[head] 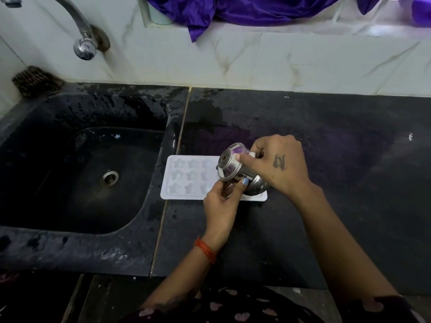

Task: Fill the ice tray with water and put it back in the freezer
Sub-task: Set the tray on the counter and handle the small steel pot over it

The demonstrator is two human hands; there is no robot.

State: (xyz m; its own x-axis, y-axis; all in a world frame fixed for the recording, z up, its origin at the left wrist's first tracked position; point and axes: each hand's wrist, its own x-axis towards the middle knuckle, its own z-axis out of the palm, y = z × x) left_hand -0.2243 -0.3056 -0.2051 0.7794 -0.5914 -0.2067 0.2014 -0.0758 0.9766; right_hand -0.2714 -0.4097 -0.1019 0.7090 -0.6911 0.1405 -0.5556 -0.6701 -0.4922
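Sink (46,159) at left. Just right of it, ice tray (186,177) lies flat on the bench (326,159), long axis left to right, its right end beneath the hands. Left hand (221,203) pinches the tilted steel pot (235,171) at its near side; right hand (275,164) grips it from the right. Mouth faces left over the tray; pouring judged to proceed leftward along the cells

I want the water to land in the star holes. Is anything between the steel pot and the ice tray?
Nothing visible. The steel pot, held tipped by the right hand and left hand, hangs directly over the right end of the white ice tray on the counter, with no lid or cover showing on the holes.
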